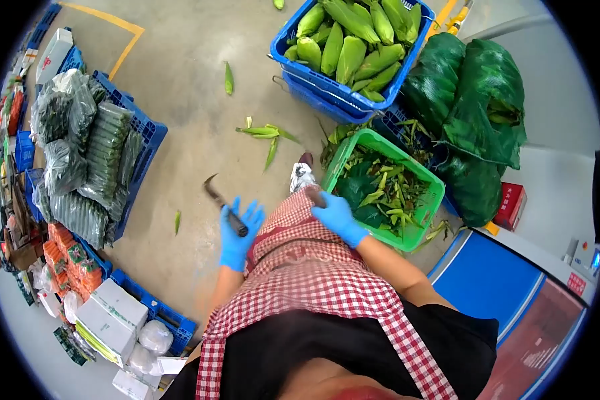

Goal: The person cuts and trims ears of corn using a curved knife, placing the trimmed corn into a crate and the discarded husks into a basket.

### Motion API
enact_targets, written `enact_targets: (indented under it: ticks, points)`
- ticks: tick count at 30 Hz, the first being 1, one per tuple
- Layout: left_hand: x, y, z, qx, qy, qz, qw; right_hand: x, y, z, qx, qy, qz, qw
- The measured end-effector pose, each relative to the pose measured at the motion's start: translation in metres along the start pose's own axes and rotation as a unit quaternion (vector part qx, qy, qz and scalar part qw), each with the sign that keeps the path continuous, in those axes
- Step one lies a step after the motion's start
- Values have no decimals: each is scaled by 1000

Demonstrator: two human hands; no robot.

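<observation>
My left hand [242,230], in a blue glove, holds a curved knife [235,223] by its dark handle; the hooked blade points up and left, and some fingers are spread beside the handle. My right hand [340,217], also gloved in blue, is closed around a small brown object [316,197] in front of the checked apron; what it is cannot be made out. Just right of that hand stands a green crate [417,239] with husks and leaves in it. Above it, a blue crate [343,100] is filled with green corn ears [351,57].
Green sacks [483,100] stand at the right, near a red box [510,207]. Loose husks [267,132] lie on the floor [187,133]. At the left are bagged vegetables [103,153] on blue crates and a white carton [112,313].
</observation>
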State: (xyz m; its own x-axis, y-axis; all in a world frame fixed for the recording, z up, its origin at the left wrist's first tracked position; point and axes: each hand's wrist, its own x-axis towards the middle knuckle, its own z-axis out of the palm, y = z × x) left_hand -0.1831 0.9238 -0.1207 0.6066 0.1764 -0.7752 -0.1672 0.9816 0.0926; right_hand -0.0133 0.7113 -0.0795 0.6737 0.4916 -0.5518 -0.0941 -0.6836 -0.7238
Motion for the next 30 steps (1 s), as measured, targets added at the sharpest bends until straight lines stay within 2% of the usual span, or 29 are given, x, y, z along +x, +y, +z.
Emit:
enact_targets:
  ticks: [1, 2, 5, 7, 8, 9, 10, 11, 12, 13, 15, 16, 17, 19, 20, 24, 26, 28, 30]
  points:
    - [20, -12, 24, -3, -17, -29, 999, 11, -36, -4, -14, -39, 6, 999]
    - [43, -17, 43, -11, -33, -64, 997, 27, -42, 5, 33, -22, -63, 997]
    - [107, -26, 68, -26, -100, -69, 992, 68, -52, 22, 14, -97, -14, 995]
    - [143, -17, 80, -30, -37, -49, 998, 93, -49, 39, 19, -134, -24, 990]
    - [160, -11, 84, -30, -5, -40, 999, 104, -52, 43, 33, -140, -70, 987]
    - [193, -3, 56, -17, -50, -43, 998, 115, -53, 45, 48, -147, -116, 981]
    - [198, 8, 94, -25, 103, -39, 994, 130, -52, 48, 63, -152, -160, 973]
    - [219, 17, 70, 13, 79, -40, 996, 151, -38, 49, 101, -185, -176, 961]
    - [243, 30, 41, 48, 53, -41, 997, 178, -8, 55, 150, -164, -140, 965]
    - [264, 40, 28, 104, 140, -57, 983, 204, 32, 62, 195, -150, -99, 964]
    - [284, 50, 24, 168, 214, -50, 961, 269, 111, 60, 281, -94, 194, 935]
    - [297, 51, 11, 190, 246, -58, 949, 300, 129, 57, 290, -37, 267, 918]
    - [314, 48, -19, 214, 258, -42, 941, 331, 207, 71, 212, 6, 261, 942]
    - [343, 40, -65, 244, 249, 9, 937, 382, 298, 76, 144, 10, 330, 933]
    - [354, 34, -79, 271, 279, 39, 921, 405, 337, 74, 129, 20, 352, 927]
    - [381, 16, -119, 260, 288, 70, 919, 479, 433, 76, 73, 79, 422, 900]
    - [391, 14, -122, 246, 316, 67, 914, 508, 480, 70, 69, 99, 434, 893]
    - [400, 21, -112, 242, 328, 50, 912, 528, 491, 62, 91, 129, 486, 860]
    - [398, 24, -108, 225, 339, 35, 913, 546, 568, 53, 212, 172, 465, 842]
